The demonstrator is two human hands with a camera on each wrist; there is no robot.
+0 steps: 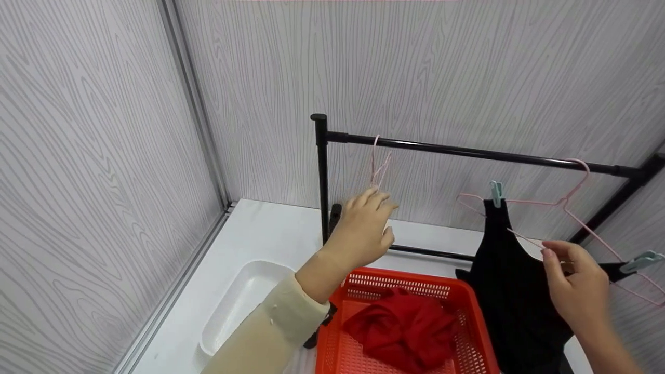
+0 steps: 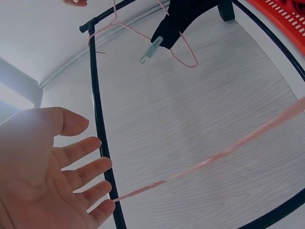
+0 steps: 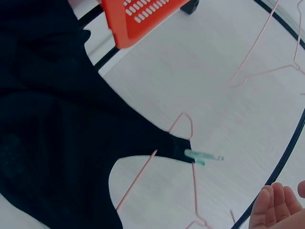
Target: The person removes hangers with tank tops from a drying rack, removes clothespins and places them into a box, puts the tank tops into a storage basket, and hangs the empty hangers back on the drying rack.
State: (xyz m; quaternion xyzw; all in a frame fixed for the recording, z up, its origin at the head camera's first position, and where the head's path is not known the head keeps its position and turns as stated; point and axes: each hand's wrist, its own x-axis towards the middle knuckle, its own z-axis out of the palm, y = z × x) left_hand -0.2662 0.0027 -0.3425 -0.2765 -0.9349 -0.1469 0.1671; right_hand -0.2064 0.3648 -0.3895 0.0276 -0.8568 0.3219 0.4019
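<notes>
My left hand (image 1: 363,228) reaches up beside a pink wire hanger (image 1: 382,170) on the black rail. In the left wrist view, the left hand's fingers (image 2: 90,174) are straight and spread. A pink hanger wire (image 2: 209,160) runs to the little fingertip; contact is unclear. My right hand (image 1: 579,283) hovers before a black garment (image 1: 511,280) on another pink hanger (image 1: 592,234), its fingers loosely bent. In the right wrist view, the right hand's fingers (image 3: 276,205) hold nothing. Pale green clothespins (image 1: 497,193) (image 1: 642,261) fasten the garment's straps to the hanger.
A black rack (image 1: 462,151) spans the back of the white table (image 1: 218,249). Below the hands stands a red plastic basket (image 1: 478,322) with a crumpled red cloth (image 1: 402,330) in it. Left of it sits a white tray (image 1: 215,317). Wood-grain panels enclose the table.
</notes>
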